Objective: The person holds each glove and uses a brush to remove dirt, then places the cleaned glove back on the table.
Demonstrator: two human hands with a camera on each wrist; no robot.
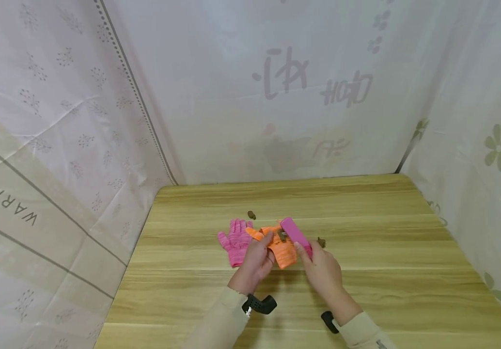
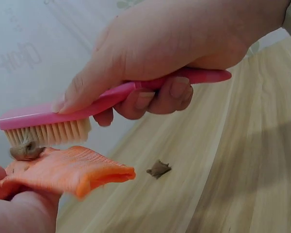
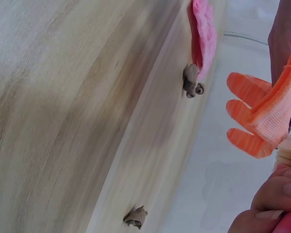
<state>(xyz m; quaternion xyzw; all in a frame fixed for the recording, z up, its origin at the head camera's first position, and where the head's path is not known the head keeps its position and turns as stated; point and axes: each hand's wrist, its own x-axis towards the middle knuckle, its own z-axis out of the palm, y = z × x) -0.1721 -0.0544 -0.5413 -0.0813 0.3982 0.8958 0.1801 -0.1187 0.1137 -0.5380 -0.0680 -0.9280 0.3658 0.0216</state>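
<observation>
My left hand (image 1: 258, 261) pinches an orange knitted glove (image 1: 284, 254) above the table, thumb on top. On the glove sits a brown lump (image 2: 27, 150) that looks like clay or mud. A pink brush (image 2: 43, 116) with pale bristles is gripped by its handle in my right hand (image 1: 323, 269), the thumb pressing along its back. Its bristles (image 2: 53, 133) meet the lump on the glove. Left of the orange glove, a pink knitted glove (image 1: 236, 242) lies flat on the table.
Beyond the gloves a small brown lump (image 1: 251, 214) lies on the wooden table (image 1: 180, 291). Another brown lump (image 1: 321, 242) is to the right, near my right hand. Printed curtains (image 1: 242, 121) stand behind the table and at both sides.
</observation>
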